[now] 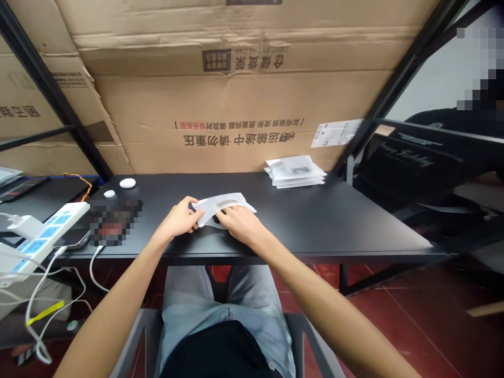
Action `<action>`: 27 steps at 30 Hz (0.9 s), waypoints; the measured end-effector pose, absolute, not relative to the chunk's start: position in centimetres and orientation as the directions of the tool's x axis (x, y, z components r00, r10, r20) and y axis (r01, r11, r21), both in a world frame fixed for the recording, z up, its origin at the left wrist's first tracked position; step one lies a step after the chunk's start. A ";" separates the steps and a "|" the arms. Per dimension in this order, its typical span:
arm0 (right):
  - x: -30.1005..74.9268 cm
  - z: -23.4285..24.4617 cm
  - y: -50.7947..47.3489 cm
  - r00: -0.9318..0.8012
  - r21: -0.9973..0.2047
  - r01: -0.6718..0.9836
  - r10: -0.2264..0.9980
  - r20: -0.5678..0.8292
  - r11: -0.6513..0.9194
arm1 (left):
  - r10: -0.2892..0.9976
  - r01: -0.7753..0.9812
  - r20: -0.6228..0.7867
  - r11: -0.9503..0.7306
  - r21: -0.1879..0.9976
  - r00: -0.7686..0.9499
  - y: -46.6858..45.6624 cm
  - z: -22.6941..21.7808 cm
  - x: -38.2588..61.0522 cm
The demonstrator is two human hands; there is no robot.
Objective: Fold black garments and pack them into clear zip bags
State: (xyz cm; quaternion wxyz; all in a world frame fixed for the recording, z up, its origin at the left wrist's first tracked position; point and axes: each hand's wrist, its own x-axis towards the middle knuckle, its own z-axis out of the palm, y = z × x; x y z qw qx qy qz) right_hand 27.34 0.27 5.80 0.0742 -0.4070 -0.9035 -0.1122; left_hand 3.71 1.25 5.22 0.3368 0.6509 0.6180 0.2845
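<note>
My left hand [181, 218] pinches the left end of a translucent white plastic bag [214, 203] just above the black desk. My right hand [241, 223] is at the bag's near side, its bent fingers close together and their tips tucked under or inside the film. A small dark shape shows by those fingertips, and another dark patch shows through the film; I cannot make out what they are. Towards the back right of the desk lies a stack of similar translucent bags [295, 170], with something dark in the top one.
Cardboard [232, 105] walls off the back of the desk [315, 220]. On the left are a white round case [127, 183], a smaller white disc [109, 193], a blurred-out device with a cable, and a power strip [51, 233]. A person in black sits beyond the right frame post.
</note>
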 end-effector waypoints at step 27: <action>36.3 2.8 -2.6 -0.378 -0.453 0.698 0.822 0.425 0.555 | 0.998 0.947 -0.008 0.056 0.317 -0.056 7.0 2.7 9.0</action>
